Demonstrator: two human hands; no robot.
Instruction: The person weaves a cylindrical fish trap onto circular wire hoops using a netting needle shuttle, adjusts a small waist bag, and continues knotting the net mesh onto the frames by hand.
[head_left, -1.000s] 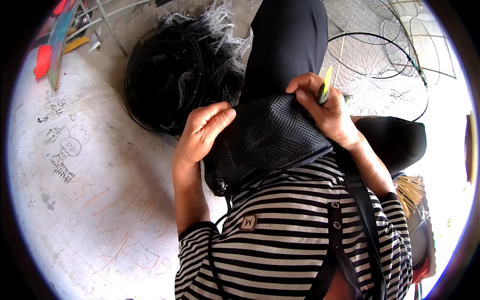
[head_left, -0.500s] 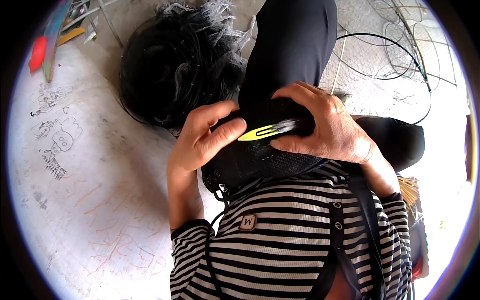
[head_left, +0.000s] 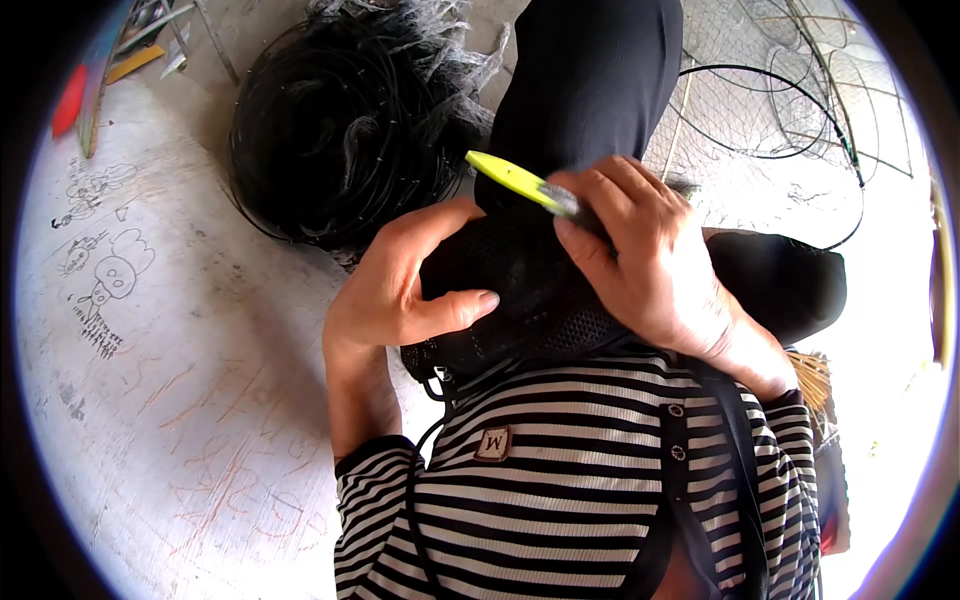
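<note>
A black mesh bag [head_left: 510, 285] lies across my lap, against the striped shirt. My left hand [head_left: 405, 280] rests at the bag's left side, its thumb stretched over the mesh and apart from the fingers, which reach behind the edge. My right hand [head_left: 640, 250] is closed round a yellow netting needle [head_left: 515, 180] wound with dark thread. The needle's tip points up and left, above the bag. The palm and fingers hide its rear end.
A coil of black net [head_left: 330, 140] with frayed grey strands lies beyond my left hand. At the upper right is a net with black hoops [head_left: 770, 110]. Bundled thin sticks [head_left: 812, 382] are beside my right elbow. Drawings mark the pale surface [head_left: 180, 300] on the left.
The needle was upright in my right hand, then low over the bag, and now it is raised and points up and left. My left thumb has moved away from its fingers.
</note>
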